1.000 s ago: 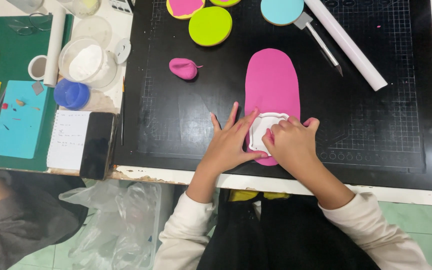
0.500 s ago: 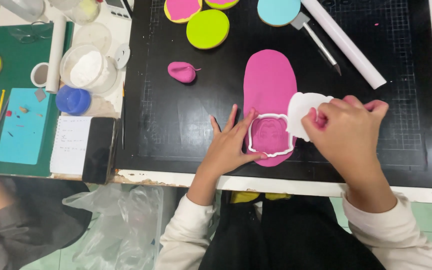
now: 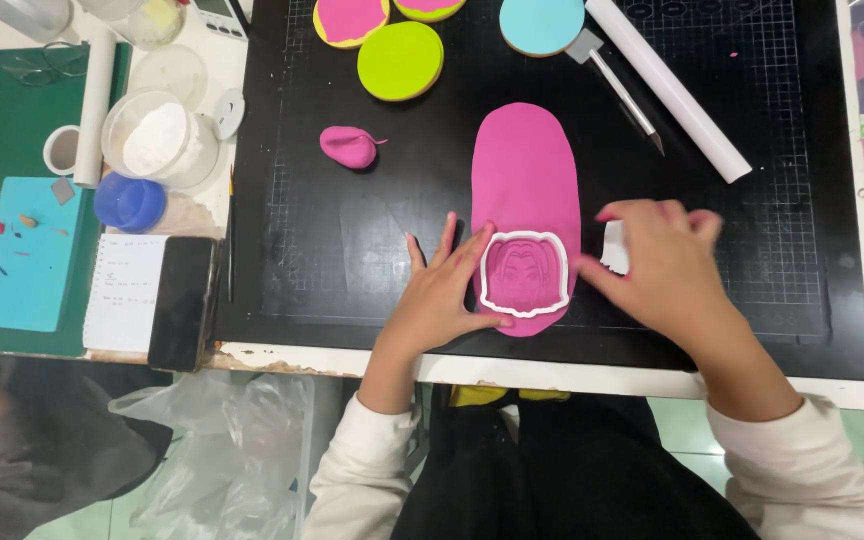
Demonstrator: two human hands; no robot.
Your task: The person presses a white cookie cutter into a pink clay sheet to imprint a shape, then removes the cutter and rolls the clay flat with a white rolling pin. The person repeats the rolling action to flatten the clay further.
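Left hand (image 3: pixel 442 295) steadies one white cutter (image 3: pixel 523 274); right hand (image 3: pixel 664 262) grasps one stamp (image 3: pixel 614 247) (mostly hidden).

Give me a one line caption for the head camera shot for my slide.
Left hand steadies a white cutter pressed into rolled pink clay while the right hand holds a white stamp piece.

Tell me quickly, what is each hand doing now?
Left hand: open, fingers touching the white cutter outline on the pink slab.
Right hand: holding a white piece.
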